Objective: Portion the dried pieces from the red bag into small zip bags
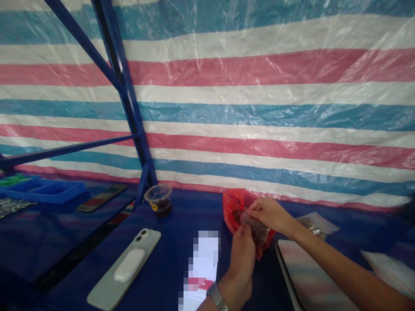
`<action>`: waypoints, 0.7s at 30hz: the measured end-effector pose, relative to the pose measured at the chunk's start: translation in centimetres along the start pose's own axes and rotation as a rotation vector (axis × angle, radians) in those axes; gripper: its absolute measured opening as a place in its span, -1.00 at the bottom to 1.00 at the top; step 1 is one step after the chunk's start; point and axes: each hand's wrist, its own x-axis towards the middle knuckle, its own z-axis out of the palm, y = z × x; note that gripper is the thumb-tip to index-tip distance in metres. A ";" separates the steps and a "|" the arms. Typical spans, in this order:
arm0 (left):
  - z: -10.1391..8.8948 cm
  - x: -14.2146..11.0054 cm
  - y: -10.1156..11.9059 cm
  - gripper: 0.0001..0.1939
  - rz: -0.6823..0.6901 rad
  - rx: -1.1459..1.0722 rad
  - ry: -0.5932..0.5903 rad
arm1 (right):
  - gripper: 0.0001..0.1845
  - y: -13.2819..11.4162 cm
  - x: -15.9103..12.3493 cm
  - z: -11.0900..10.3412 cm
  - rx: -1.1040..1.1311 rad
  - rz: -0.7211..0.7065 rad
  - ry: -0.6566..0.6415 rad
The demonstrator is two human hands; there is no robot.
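Note:
My left hand [244, 250], with a metal watch [218, 297] at the wrist, pinches a small clear plastic bag [259, 231] that has dark contents. From the right, my right hand [267, 213] reaches over and grips the upper edge of the same bag between its fingertips. Just behind and beneath both hands sits an open red plastic bag [231, 211]. Brownish bits show inside the red bag, too small to name. My hands hide part of its mouth and its near side.
Left of my hands lie a phone [103, 280] with a white attachment [129, 265] and a lidded cup [158, 199] of dark liquid. A tablet-like device [311, 276] and zip bags [316, 224] are at the right. Blue trays [58, 192] stand far left, past a blue metal frame [129, 103].

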 end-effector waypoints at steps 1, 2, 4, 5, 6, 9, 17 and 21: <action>0.0 0.0 0.0 -0.46 0.001 0.013 -0.001 | -0.79 0.1 -0.1 0.1 0.004 0.006 0.007; 0.1 0.0 0.0 -0.46 -0.004 0.029 -0.002 | -0.80 0.2 -0.2 0.1 0.007 0.011 0.013; 0.4 0.3 0.0 -0.47 -0.022 0.062 -0.002 | -0.81 0.3 -0.4 0.1 0.013 0.015 0.019; 0.5 0.5 -0.1 -0.47 -0.027 0.076 0.000 | -0.81 0.4 -0.5 0.1 0.016 0.015 0.020; 0.6 0.5 -0.1 -0.48 -0.027 0.087 0.004 | -0.81 0.4 -0.5 0.2 0.017 0.015 0.021; 0.5 0.4 0.1 -0.53 -0.012 0.119 -0.001 | -0.81 0.4 -0.6 0.2 0.015 0.014 0.030; -0.2 0.0 0.8 -0.63 0.003 0.213 -0.040 | -0.81 0.2 -1.4 0.0 0.005 0.010 0.048; -0.1 0.3 0.7 -0.62 0.000 0.249 -0.025 | -0.80 0.3 -1.6 -0.2 0.013 0.015 0.072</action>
